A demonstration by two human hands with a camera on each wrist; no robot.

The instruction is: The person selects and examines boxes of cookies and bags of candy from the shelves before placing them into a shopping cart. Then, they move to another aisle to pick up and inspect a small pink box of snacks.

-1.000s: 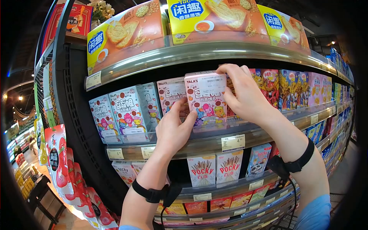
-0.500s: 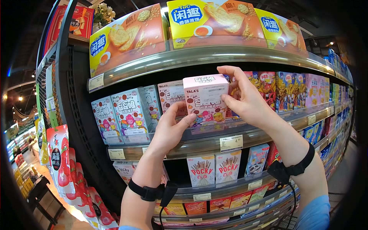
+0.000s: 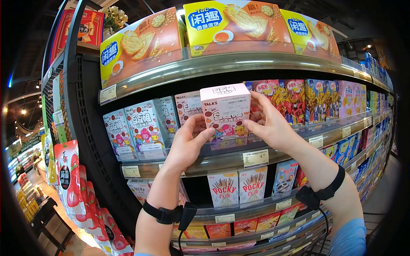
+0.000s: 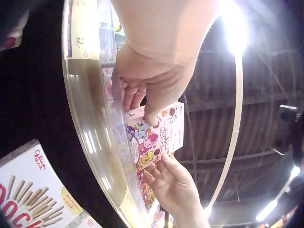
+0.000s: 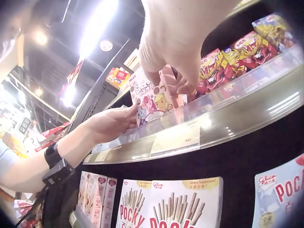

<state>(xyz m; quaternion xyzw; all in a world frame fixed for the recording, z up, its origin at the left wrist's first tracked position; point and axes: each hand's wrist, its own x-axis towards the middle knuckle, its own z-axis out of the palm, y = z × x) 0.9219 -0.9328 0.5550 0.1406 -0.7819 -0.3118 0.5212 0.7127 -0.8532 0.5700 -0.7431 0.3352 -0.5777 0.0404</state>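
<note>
A pink TALA'S biscuit box (image 3: 225, 110) with cartoon ponies stands upright at the shelf's front, its top tilted toward me. My left hand (image 3: 186, 143) grips its lower left side, thumb on the front face and fingers round the edge. On the opposite side my right hand (image 3: 275, 130) holds it, thumb across the lower right front and fingers behind. The left wrist view shows the box (image 4: 166, 135) between both hands, close to the clear shelf lip (image 4: 116, 142). In the right wrist view my right hand (image 5: 176, 45) covers part of the box (image 5: 149, 97).
Another pink box (image 3: 188, 106) and several light-blue boxes (image 3: 144, 126) stand to the left; red and blue snack boxes (image 3: 294, 100) line the right. Large TUC cracker boxes (image 3: 237, 27) sit on the shelf above, Pocky boxes (image 3: 224, 190) below. Red pouches (image 3: 70, 179) hang at the left.
The box has tipped toward me, so its top face now shows. My right hand has slid down from the top corner to the right side; my left hand stays on the left side.
</note>
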